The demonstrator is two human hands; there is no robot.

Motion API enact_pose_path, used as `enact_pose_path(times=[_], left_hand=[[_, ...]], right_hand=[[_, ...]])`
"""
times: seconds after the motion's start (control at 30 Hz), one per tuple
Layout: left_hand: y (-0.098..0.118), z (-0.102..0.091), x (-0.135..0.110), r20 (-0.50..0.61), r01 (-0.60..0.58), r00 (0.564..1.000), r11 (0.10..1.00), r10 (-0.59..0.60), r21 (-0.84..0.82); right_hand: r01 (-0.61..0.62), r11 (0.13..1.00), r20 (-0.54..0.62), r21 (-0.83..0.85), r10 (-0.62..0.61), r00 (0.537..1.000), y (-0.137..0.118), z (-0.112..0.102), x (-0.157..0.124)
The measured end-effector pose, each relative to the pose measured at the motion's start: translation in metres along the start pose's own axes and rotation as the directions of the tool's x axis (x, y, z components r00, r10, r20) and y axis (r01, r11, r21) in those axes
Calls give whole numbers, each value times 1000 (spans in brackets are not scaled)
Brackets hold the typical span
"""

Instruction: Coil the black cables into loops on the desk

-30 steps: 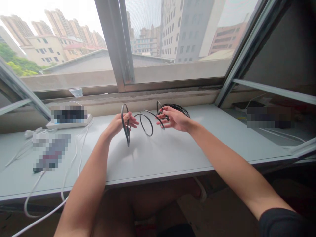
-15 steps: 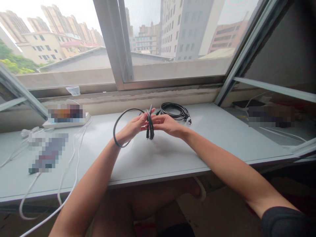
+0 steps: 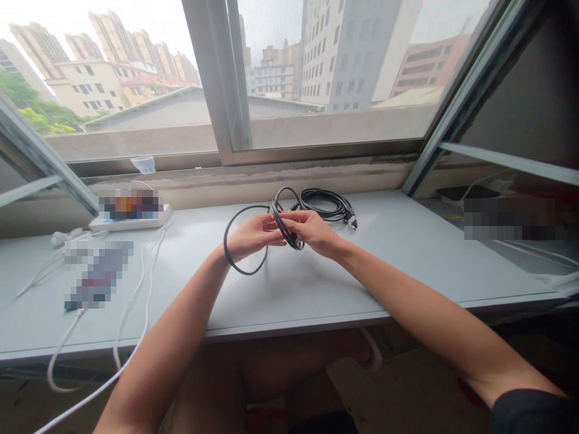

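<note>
"Where is the black cable (image 3: 284,232) now?"

"Up between your two hands, above the pale table (image 3: 362,265), its strands bunched into a small, loose coil near the middle of the view."

"And the grip on each side?"

"Your right hand (image 3: 314,232) is pinching the bunch, thumb and fingers closed on the strands from the right. Your left hand (image 3: 256,234) meets it from the other side, thumb and fingers gathered on the cable; the fingertips are partly hidden by the strands and your right fingers. One wide loop (image 3: 246,274) swings out leftward, crosses by your left wrist and dips below that hand."

"What lies nearest?"

"A second coil of black cable (image 3: 335,216), flat on the table just behind your right hand, wound in several neat turns. Its metal-tipped plugs (image 3: 350,221) stick out at the right, facing you."

"Anything further off to your left?"

"A white power strip (image 3: 136,224) near the window wall, its top blurred out. White cords (image 3: 148,295) run from there toward you and hang over the table's front edge. Nearer you lies a dark, flat slab (image 3: 99,274), also blurred, with a white lead at its near end. A clear cup (image 3: 143,164) sits up on the sill."
</note>
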State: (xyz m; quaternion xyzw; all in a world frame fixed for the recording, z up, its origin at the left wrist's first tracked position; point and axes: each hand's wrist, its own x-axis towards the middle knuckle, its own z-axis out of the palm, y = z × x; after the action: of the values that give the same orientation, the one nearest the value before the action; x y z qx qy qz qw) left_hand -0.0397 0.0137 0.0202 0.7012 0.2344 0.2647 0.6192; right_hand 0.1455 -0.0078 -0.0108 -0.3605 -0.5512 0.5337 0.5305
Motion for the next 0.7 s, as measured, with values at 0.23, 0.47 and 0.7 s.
enact_pose_path(times=[0.23,0.47,0.7], left_hand=[[-10,-10,10,-49,-74,995,982,83,174],[-8,-41,3,-263,35,957,850,123,526],[-6,-67,-3,-510,193,858,873,71,447]], right_hand=[[132,974,-65,-182,-146,987,2,-4,4],[6,991,-18,-131,-9,1000,-10,-21,3],[62,998,-179,20,-57,982,-23,-52,6]])
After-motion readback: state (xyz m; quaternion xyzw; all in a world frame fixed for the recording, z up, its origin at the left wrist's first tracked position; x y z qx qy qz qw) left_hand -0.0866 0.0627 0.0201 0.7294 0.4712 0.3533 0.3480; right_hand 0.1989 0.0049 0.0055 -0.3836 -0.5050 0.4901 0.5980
